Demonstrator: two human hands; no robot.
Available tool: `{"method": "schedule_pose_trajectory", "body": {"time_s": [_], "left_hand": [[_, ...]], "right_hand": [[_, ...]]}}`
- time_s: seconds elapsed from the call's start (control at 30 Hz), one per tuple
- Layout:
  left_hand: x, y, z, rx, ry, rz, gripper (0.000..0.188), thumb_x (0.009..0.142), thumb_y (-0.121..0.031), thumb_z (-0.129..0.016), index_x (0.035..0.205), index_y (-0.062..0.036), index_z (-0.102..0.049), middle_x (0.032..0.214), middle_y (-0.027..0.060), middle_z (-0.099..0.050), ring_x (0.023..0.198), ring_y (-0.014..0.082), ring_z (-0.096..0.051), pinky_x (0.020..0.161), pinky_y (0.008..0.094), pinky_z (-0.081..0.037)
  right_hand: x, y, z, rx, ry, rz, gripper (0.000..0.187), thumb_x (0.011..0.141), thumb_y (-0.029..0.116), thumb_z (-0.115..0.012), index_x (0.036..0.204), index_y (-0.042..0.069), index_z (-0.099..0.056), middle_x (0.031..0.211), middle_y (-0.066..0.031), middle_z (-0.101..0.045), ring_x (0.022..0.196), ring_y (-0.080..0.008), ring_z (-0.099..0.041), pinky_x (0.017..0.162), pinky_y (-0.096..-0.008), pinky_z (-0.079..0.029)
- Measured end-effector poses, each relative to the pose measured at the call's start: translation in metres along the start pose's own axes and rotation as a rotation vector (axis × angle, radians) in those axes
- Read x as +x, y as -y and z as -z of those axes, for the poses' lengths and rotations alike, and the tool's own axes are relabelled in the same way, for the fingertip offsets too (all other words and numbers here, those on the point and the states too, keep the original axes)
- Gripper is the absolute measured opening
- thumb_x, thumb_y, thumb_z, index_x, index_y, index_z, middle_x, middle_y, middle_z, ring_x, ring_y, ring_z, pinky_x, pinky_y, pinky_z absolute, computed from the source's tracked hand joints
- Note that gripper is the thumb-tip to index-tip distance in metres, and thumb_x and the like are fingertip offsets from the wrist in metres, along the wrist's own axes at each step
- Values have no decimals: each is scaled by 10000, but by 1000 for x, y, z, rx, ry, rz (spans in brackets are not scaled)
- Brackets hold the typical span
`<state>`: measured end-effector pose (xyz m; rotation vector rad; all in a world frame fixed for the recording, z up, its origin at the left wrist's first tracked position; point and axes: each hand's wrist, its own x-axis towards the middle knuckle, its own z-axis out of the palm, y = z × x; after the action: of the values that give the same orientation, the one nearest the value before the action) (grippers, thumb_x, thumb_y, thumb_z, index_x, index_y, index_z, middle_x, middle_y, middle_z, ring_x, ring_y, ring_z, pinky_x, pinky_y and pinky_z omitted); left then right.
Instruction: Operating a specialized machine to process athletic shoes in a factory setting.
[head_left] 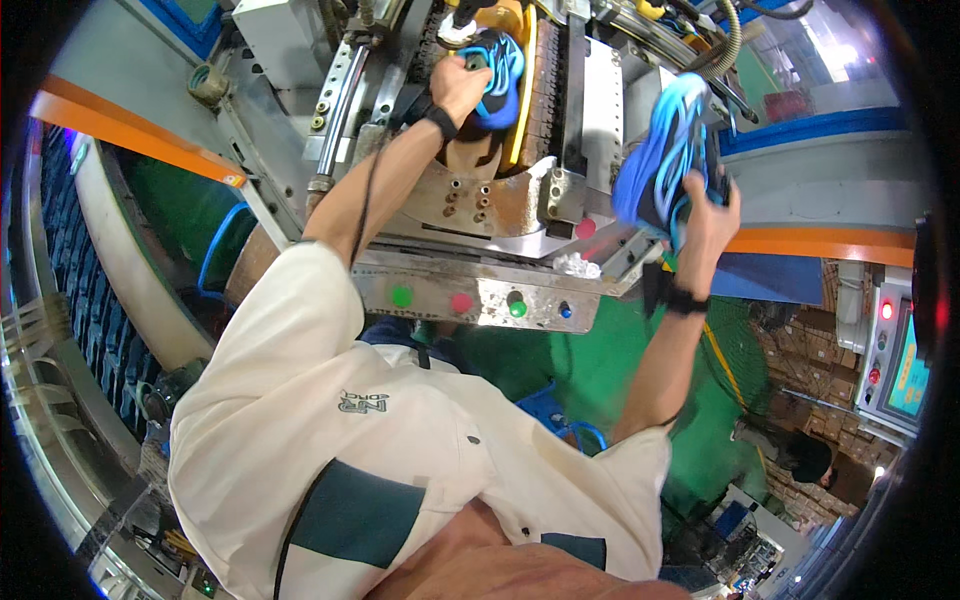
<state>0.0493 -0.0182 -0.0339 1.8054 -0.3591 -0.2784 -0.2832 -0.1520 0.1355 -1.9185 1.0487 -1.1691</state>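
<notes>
Up in the machine, a blue shoe upper (503, 95) with light-blue stripes sits between yellow side plates. My left hand (460, 88) is closed on its near-left side, fingers curled over the dark opening. Off to the right, a second blue shoe upper (665, 150) of the same look is held up, tilted, in front of the machine's right side. My right hand (708, 215) grips that one by its lower end, with the thumb on the near face; some fingers are hidden behind it. Dark bands circle both wrists.
Below the machine's metal bed runs a front panel (480, 300) with green, red and blue buttons. A clear crumpled piece (577, 265) lies on its ledge. Orange bars (135, 135) flank the opening. A control screen (908, 370) stands at right. Stacked cartons (815, 365) and a person (800, 455) are beyond.
</notes>
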Motion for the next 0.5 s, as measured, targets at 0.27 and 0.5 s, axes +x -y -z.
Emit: {"method": "schedule_pose_trajectory", "body": {"time_s": [0.27, 0.5], "left_hand": [[-189, -61, 219, -489, 162, 266, 355, 784, -110, -717, 1118, -16, -643, 1060, 67, -641, 1000, 175, -587, 829, 322, -461], [-351, -71, 361, -279, -390, 200, 311, 797, -78, -670, 1094, 0, -617, 941, 7, -608, 827, 81, -552, 730, 214, -432]], "right_hand": [[115, 44, -235, -570, 781, 112, 757, 609, 489, -823, 1029, -125, -683, 1086, -282, -681, 1052, -331, -676, 888, -377, -528], [13, -9, -395, -734, 456, 119, 571, 692, 353, -801, 1128, 55, -582, 1068, -190, -706, 1012, -335, -698, 895, -437, -555]]}}
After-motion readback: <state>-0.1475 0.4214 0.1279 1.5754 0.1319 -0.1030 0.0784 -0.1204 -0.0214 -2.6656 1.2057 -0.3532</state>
